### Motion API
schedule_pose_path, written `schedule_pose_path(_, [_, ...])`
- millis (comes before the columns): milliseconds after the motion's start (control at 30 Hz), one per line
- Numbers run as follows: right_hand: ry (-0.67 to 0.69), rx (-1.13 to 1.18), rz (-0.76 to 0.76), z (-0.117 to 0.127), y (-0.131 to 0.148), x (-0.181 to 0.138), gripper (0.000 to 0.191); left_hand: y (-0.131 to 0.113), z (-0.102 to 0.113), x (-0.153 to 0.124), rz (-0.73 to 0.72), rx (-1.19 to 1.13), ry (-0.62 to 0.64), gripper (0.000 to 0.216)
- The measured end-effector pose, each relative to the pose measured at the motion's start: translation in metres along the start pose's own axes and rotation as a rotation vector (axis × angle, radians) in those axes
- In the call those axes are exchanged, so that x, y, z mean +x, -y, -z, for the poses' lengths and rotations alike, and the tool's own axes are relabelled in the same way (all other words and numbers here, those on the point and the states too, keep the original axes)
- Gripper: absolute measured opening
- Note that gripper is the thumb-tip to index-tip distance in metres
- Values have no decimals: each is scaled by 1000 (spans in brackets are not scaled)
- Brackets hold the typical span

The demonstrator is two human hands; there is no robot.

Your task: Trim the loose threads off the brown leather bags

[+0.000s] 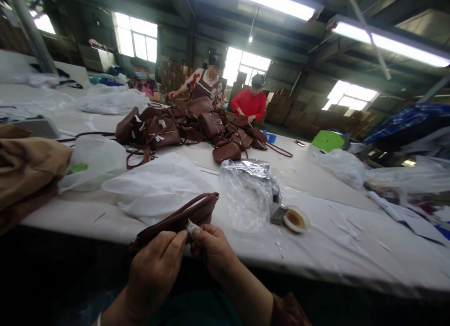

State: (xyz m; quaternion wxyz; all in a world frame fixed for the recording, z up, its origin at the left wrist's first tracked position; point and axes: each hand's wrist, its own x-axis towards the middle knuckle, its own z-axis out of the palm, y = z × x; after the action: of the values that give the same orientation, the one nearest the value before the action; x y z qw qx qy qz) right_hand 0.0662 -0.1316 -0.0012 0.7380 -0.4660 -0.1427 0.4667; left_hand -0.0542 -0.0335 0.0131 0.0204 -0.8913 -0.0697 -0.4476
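Left of the brown handbag (202, 212) held at the desk's (326, 258) near edge, I see bunched tan cloth (33, 169), then a translucent white plastic bag (100, 155). The left hand (156, 265) is clamped on the handbag's lower side; the right hand (215, 248), just beside it, pinches a small pale wad (193, 231) against the handbag. Right of the handbag sit crumpled clear plastic (239, 201) and a shallow bowl (306, 222).

Looks like we're in a bag workshop: long shared worktable (302, 176), heaped brown handbags (211, 124), stacked cartons (172, 75), strip lights (270, 2) overhead.
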Motion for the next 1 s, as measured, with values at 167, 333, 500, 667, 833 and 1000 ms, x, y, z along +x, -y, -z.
schedule_pose_path(167, [-11,-19,-4,1,0,1,31,4,-1,-2,-25,-54,13,25])
schedule_pose_path(333, [-11,-49,-1,2,-1,2,31,1,-1,-3,63,-123,10,18])
schedule_pose_path(500, [-12,-51,11,-1,1,0,32,-4,-2,1,182,-212,-6,9])
schedule_pose_path(667, [-34,-14,9,-5,2,-2,32,-9,-2,4,268,-242,-4,6])
schedule_pose_path(833, [-71,-9,-3,-7,1,-2,34,-12,0,3,454,-305,25,11])
schedule_pose_path(1000, [-89,-16,-2,-10,2,-3,35,-15,3,5,634,-359,70,13])
